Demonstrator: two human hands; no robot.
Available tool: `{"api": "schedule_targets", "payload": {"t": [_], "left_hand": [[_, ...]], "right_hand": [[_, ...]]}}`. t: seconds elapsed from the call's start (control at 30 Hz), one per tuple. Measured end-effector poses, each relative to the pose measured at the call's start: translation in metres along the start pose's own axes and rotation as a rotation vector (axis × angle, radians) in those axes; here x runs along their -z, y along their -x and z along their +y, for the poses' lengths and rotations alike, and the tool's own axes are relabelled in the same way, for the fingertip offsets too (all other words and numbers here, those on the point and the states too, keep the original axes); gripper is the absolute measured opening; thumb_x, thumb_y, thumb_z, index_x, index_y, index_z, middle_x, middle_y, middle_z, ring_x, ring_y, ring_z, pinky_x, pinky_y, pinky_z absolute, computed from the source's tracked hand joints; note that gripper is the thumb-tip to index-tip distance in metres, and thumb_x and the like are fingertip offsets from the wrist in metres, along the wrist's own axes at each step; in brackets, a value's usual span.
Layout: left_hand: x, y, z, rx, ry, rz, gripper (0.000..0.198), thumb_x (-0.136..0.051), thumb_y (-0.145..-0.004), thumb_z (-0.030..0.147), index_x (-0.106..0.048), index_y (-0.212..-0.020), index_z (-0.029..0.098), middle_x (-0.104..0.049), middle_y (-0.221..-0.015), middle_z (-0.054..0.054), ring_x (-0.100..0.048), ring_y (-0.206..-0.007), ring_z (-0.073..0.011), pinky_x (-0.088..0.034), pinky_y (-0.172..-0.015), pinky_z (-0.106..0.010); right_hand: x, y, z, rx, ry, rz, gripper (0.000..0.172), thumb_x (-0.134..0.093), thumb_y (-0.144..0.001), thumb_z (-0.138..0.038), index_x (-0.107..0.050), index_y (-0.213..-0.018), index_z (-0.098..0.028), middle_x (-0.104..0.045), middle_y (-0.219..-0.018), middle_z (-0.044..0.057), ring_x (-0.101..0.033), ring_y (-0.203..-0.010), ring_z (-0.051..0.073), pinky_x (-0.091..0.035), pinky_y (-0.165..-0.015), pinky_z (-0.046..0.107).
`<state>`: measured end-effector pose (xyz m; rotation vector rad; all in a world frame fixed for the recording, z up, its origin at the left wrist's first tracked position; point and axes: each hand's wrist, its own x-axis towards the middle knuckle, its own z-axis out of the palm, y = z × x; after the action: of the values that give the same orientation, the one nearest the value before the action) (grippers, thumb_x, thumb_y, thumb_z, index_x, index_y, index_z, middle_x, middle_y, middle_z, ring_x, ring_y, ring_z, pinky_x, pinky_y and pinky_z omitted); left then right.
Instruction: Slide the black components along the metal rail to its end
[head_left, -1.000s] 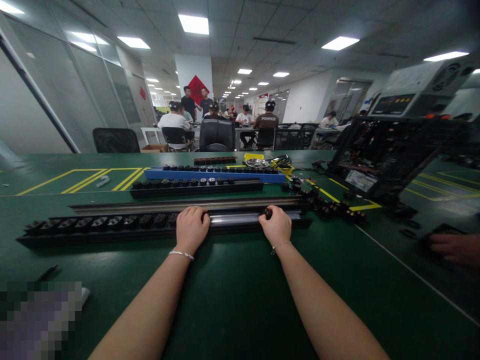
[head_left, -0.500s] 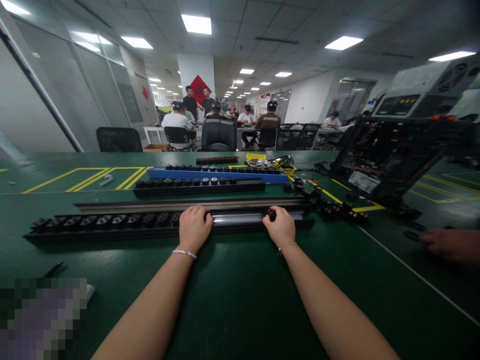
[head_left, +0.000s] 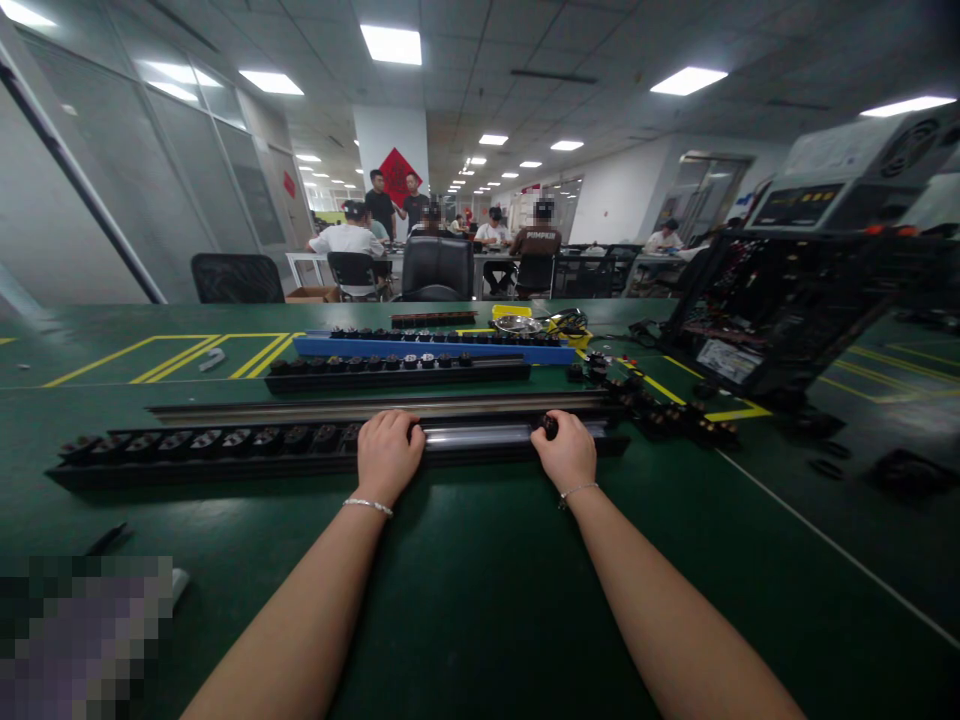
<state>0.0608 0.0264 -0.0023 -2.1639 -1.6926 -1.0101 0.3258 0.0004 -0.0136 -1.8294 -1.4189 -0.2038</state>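
Note:
A long black rail (head_left: 480,458) lies across the table in front of me, with a shiny metal strip in its channel. Black socket modules (head_left: 236,440) sit side by side in its left part, up to my left hand. My left hand (head_left: 390,455) is closed over the end of that row, fingers wrapped down around a black module mostly hidden beneath them. Farther right, my right hand (head_left: 568,450) pinches a small black socket module (head_left: 550,427) at the channel. Bare metal strip shows between my hands.
Behind lie another rail (head_left: 262,408), a shorter filled black rail (head_left: 390,377) and a blue rail (head_left: 442,349). Loose modules (head_left: 660,415) are heaped at right, near an opened computer case (head_left: 757,310). A pixelated object (head_left: 82,640) is at lower left. People sit at far tables.
My right hand has shifted slightly to the right along the rail with the module. My left hand stays put. Another person's hand at the right edge has gone out of view.

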Motion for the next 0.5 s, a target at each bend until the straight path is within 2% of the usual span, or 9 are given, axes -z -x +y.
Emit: {"api": "schedule_targets", "payload": {"t": [0.5], "left_hand": [[-0.0017, -0.0001, -0.0017, 0.009, 0.000, -0.009, 0.021, -0.046, -0.084, 0.026, -0.066, -0.088, 0.022, -0.070, -0.095, -0.007, -0.059, -0.099, -0.0261, -0.041, -0.089, -0.041]], "right_hand": [[0.0038, -0.0028, 0.0065, -0.043, 0.023, 0.018, 0.032, -0.048, -0.075, -0.027, -0.064, -0.100, -0.014, -0.064, -0.093, 0.011, -0.056, -0.090, 0.024, -0.040, -0.085, 0.035]]}}
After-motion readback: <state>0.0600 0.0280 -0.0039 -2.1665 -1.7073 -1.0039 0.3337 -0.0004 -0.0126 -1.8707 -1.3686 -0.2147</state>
